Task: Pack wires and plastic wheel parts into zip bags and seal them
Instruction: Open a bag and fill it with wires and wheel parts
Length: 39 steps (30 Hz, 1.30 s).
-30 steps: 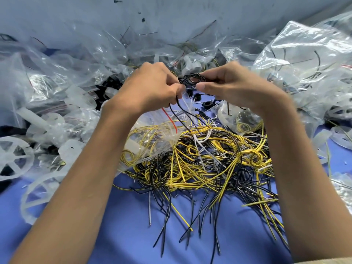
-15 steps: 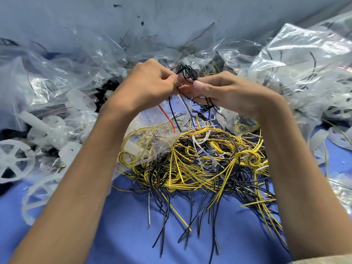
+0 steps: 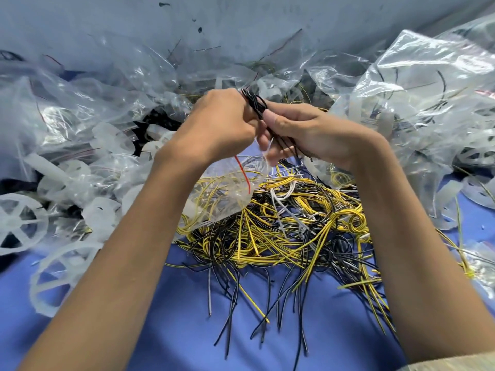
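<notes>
Black wires (image 3: pixel 255 103), looped into a small coil, sit at the upper middle of the frame, pinched between both hands. The left hand (image 3: pixel 219 124) and right hand (image 3: pixel 308 132) meet there, fingers curled round the coil, its loose ends trailing under the right palm. Just below the left hand is a clear bag (image 3: pixel 227 194) with a red wire inside. Lower, a yellow-and-black wire pile (image 3: pixel 281 223) sprawls on the blue table (image 3: pixel 174 317). White wheels (image 3: pixel 18 223) lie at the left edge.

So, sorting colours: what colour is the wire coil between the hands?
The wire coil is black; head view.
</notes>
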Each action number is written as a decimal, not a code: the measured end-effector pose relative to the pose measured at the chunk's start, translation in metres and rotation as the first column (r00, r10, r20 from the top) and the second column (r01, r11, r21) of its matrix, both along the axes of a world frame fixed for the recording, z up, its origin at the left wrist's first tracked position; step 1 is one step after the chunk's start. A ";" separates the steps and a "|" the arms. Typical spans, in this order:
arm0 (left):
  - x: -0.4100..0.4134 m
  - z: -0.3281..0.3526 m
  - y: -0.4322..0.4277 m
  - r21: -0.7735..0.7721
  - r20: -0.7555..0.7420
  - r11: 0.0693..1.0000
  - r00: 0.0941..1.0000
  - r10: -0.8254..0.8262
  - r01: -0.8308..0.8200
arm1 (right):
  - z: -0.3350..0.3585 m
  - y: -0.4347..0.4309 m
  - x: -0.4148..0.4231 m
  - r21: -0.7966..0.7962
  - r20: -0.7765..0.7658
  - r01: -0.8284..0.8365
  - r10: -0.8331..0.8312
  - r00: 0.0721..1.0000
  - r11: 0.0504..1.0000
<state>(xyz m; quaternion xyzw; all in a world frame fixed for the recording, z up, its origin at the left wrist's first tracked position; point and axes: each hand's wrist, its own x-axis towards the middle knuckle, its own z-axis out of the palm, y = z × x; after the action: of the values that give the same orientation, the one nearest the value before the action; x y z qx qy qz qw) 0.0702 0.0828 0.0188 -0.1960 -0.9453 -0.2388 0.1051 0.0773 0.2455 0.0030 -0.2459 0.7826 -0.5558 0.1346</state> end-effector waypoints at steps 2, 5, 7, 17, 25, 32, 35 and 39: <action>-0.002 -0.001 0.000 0.026 -0.064 0.999 0.998 0.027 -0.026 | 0.001 0.001 0.000 0.013 -0.003 0.038 -0.038 0.999 0.999; -0.005 -0.001 -0.005 0.054 -0.113 0.998 0.993 0.043 -0.037 | 0.003 0.003 0.003 0.061 0.046 0.083 -0.086 0.995 0.995; -0.009 -0.002 -0.010 0.010 -0.102 0.997 0.992 0.075 -0.075 | 0.006 0.003 0.004 0.142 0.057 0.124 -0.133 0.989 0.982; -0.007 0.001 -0.019 -0.011 0.067 0.993 0.991 0.119 -0.119 | 0.014 0.004 0.006 0.366 -0.150 0.199 -0.153 0.977 0.909; 0.002 0.017 -0.019 0.109 0.088 0.994 0.996 0.020 -0.029 | 0.008 -0.028 0.009 0.365 -0.214 0.006 0.078 0.974 0.931; 0.005 0.015 -0.014 0.072 0.097 0.997 0.995 0.015 -0.022 | -0.020 -0.058 -0.006 0.398 -0.350 0.159 -0.011 0.937 0.904; 0.004 0.017 -0.015 0.088 0.080 0.995 0.996 0.029 -0.036 | -0.024 -0.067 0.000 0.153 -0.353 0.182 -0.118 0.928 0.971; 0.005 0.017 -0.016 0.119 0.086 0.993 0.996 0.014 -0.024 | -0.033 -0.081 0.004 0.286 -0.274 0.043 0.039 0.961 0.957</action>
<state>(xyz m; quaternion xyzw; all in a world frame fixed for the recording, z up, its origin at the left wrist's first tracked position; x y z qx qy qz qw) 0.0756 0.0669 0.0356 -0.1699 -0.9346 -0.3024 0.0788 0.0814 0.1642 -0.0298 -0.2980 0.8668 -0.3955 0.0578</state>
